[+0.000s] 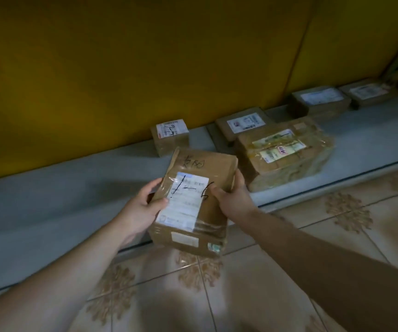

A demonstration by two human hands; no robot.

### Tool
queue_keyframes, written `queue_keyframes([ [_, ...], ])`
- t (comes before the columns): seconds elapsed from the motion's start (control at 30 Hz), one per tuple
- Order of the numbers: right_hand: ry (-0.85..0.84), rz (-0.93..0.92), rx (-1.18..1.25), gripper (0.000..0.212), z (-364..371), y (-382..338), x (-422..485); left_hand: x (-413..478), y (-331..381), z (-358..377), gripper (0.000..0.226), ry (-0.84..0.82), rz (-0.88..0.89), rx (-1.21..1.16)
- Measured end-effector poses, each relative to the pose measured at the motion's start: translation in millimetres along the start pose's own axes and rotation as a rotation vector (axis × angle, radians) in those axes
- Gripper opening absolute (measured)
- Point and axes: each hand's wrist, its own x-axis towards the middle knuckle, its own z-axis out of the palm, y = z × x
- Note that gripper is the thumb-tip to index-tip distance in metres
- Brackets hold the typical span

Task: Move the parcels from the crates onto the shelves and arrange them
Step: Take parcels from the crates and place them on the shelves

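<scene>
In the centre of the frame a brown cardboard parcel is held in the air, just above the front edge of the low grey shelf and partly over the tiled floor. The left hand takes its left side, with the thumb lying on the white label, and the right hand takes the right side. The fingers of both hands are curled round the edges, so both are grasping the parcel. The box looks stiff and keeps its shape under the grip, so I think it will not bend. The clear tape around it is glossy and may be a little slippery under the thumbs. The weight I cannot tell, but two hands suggest it is not very light. A hold on the two opposite sides, on bare cardboard and not on the tape, seems the safest. On the shelf behind it stands a small parcel, and to the right lies a large taped parcel; more parcels are in the upper right. The free shelf surface at the left seems a good place to put it down.
</scene>
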Motion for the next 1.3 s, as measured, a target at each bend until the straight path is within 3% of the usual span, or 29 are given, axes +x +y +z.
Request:
queue_keyframes([
  [0.33,-0.029,-0.25,-0.024,0.094,9,49,63,80,-18,-14,0.055,-0.01,0.056,0.1],
  [0.43,0.072,-0.334,-0.178,0.096,-4,35,68,73,-13,0,0.046,0.229,0.134,0.399],
  [0.5,0.118,-0.393,-0.247,0.094,-8,24,74,56,-24,23,0.055,0.357,0.223,0.665],
  [0.6,0.085,-0.396,-0.328,0.081,-6,20,88,37,-46,54,0.098,0.25,0.215,0.902],
  [0.67,0.084,-0.39,-0.325,0.075,-1,28,93,44,-50,49,0.106,0.208,0.233,0.887],
  [0.83,0.181,-0.442,-0.373,0.069,-2,47,85,70,-21,2,0.084,0.007,0.234,0.937],
  [0.93,0.188,-0.478,-0.402,0.068,-5,55,77,75,-9,-1,0.076,0.064,0.193,0.959],
  [1.07,0.199,-0.556,-0.359,0.08,-3,66,77,66,-25,31,0.107,0.005,0.207,1.033],
  [1.17,0.142,-0.51,-0.286,0.086,-6,78,81,70,-38,35,0.087,0.141,0.303,1.139],
  [1.3,0.071,-0.496,-0.641,0.059,-14,113,84,82,-42,23,0.081,0.137,0.353,1.13],
])
